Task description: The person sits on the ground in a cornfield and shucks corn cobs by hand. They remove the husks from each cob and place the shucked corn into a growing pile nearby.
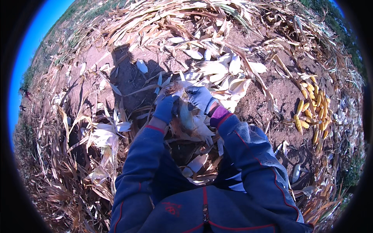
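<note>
Both my hands wear light grey work gloves and meet over an ear of corn in its pale husk [186,116], just in front of my knees. My left hand [167,106] grips the ear near its upper end, beside a tuft of brownish silk [174,87]. Curled at the top of the same ear, my right hand [201,98] has its fingers closed on the husk. Loosened husk leaves hang below the ear. How much of the cob is bare cannot be seen. A heap of pale husks [224,75] lies just beyond my right hand.
Husked yellow corn cobs [317,107] lie piled on the soil at the right. Dry corn stalks [163,17] stretch across the far side. More husks [106,137] and dry leaves lie at the left. Small dark figures, possibly people, are far off at the left edge.
</note>
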The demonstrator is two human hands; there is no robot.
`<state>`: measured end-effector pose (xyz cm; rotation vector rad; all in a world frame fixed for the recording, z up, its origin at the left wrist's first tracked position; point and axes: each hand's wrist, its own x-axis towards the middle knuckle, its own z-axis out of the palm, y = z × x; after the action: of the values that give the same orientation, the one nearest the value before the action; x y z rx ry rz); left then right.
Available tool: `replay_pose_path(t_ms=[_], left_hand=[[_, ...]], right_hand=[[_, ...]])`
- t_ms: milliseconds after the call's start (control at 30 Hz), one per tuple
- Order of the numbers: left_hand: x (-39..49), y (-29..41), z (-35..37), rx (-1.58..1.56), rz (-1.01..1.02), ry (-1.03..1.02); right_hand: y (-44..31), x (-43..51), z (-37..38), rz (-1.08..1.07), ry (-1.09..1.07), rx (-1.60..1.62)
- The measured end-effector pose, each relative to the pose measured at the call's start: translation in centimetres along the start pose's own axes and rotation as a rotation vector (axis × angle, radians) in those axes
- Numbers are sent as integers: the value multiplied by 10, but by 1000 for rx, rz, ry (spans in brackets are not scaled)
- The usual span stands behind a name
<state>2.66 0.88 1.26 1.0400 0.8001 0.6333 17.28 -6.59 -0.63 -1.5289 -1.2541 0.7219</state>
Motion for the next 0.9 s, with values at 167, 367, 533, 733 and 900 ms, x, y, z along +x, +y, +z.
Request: replay_pose_path(t_ms=[167,367,533,733,900], left_hand=[[25,-36,-21,396,330,-73],[19,-31,-25,-429,33,-437],[-12,14,2,-213,146,0],[4,8,-8,-264,151,204],[21,11,-34,-346,227,159]], right_hand=[[-26,-3,0,160,-74,-300],[-3,0,12,180,317,-335],[14,12,-12,372,398,519],[-18,10,-23,207,209,959],[36,16,-19,186,303,455]])
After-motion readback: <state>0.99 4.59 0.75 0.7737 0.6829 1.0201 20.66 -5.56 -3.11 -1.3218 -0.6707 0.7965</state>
